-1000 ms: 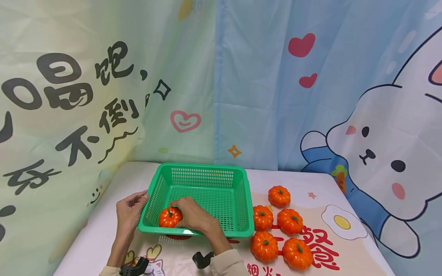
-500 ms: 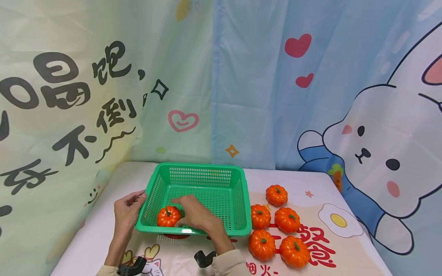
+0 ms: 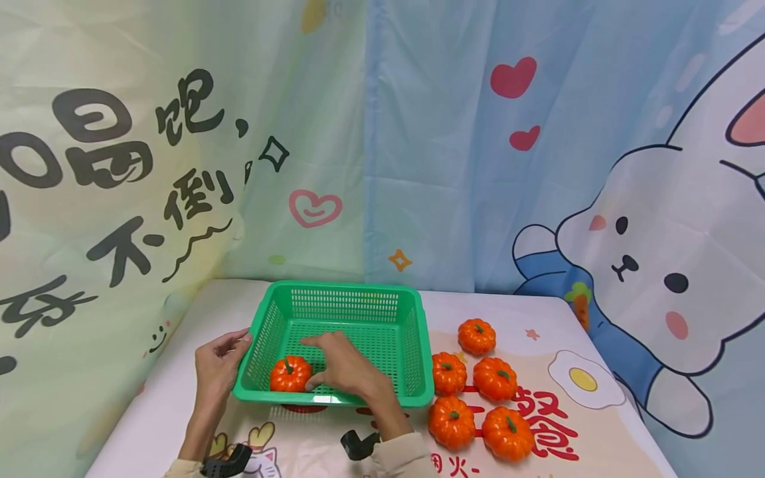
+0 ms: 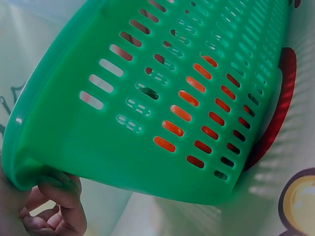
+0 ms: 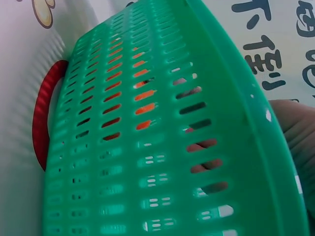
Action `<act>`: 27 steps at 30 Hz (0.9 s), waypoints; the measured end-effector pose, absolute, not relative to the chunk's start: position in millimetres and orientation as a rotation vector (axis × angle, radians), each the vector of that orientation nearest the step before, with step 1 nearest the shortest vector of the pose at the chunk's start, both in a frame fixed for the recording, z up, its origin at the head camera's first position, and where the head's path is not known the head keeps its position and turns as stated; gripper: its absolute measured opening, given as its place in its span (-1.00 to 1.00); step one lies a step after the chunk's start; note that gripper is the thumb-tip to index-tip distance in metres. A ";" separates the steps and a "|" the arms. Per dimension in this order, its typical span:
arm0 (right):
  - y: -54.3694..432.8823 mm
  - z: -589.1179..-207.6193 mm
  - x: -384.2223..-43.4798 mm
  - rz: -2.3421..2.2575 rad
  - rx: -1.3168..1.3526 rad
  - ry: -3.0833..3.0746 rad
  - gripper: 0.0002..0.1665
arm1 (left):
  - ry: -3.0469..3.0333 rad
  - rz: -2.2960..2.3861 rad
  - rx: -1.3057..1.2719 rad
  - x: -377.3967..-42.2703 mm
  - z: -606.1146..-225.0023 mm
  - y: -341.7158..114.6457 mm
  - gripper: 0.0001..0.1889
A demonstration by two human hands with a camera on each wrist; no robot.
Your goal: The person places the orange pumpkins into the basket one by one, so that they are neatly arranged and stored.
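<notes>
A green plastic basket [image 3: 423,352] with slotted walls sits on the table. One small orange pumpkin [image 3: 291,376] with a green stem rests inside, in its front left corner. My left hand [image 3: 220,364] grips the basket's left rim; the left wrist view has its fingers [image 4: 64,199] curled under the lip. My right hand [image 3: 346,364] reaches over the front rim, just right of the pumpkin. Its thumb and index finger are spread apart with nothing between them. Through the slots in the right wrist view, orange patches of the pumpkin [image 5: 145,109] show.
Several more orange pumpkins [image 3: 452,423] stand in a group right of the basket, the nearest close against its wall. A printed cloth [image 3: 490,468] covers the table. Behind the table hangs a curtain [image 3: 418,199] with a cartoon rabbit.
My right hand has let go of the pumpkin in the basket and drawn away to the right. The left hand stays on the rim. The head view has shifted slightly.
</notes>
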State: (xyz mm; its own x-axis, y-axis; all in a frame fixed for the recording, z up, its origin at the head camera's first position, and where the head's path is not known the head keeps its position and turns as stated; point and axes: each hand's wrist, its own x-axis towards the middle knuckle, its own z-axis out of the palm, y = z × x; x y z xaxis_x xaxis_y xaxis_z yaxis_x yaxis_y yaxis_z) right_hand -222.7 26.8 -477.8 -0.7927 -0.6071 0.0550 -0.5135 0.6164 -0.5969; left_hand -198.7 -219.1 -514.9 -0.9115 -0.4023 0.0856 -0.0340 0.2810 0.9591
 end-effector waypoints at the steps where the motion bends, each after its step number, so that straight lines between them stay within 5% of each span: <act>1: 27.7 -476.8 -222.6 -0.929 -0.939 2.685 -0.01 | -2.246 -1.665 0.397 -198.6 -514.8 -219.0 -0.66; 27: 64.1 -452.9 -217.0 -1.111 -0.866 2.760 -0.07 | -2.252 -1.656 0.386 -199.3 -516.8 -219.6 -0.67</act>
